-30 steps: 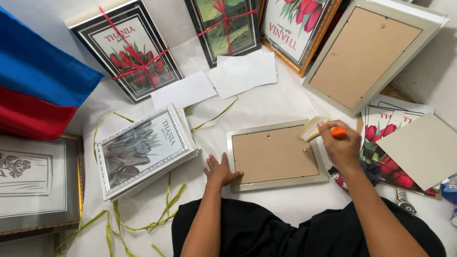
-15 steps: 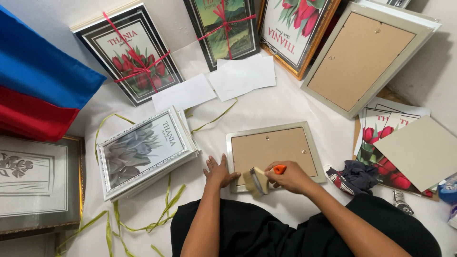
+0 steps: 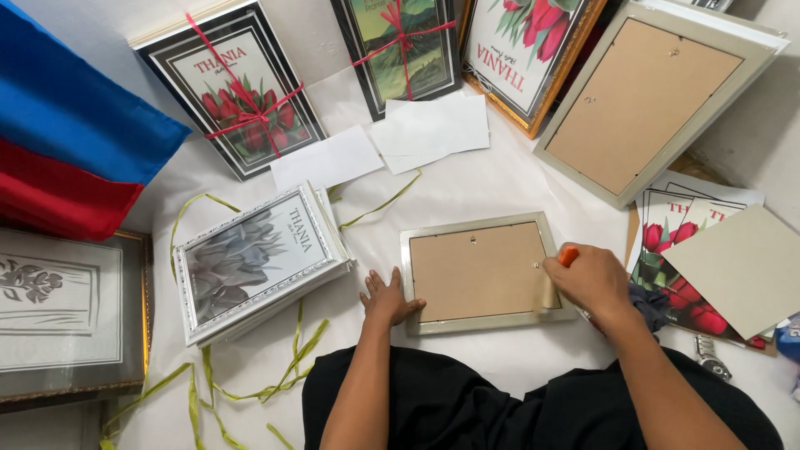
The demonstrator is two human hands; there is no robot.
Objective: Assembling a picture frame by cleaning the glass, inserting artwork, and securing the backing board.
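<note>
A small picture frame lies face down, just below and right of the frame's centre, on the white surface. Its pale silver-green border surrounds a brown backing board with small metal fittings near the top edge and the right edge. It sits almost square to the view, slightly rotated. At its right edge stands a roll of tape with an orange-tipped holder, mostly hidden.

Bare forearms, black clothing
</note>
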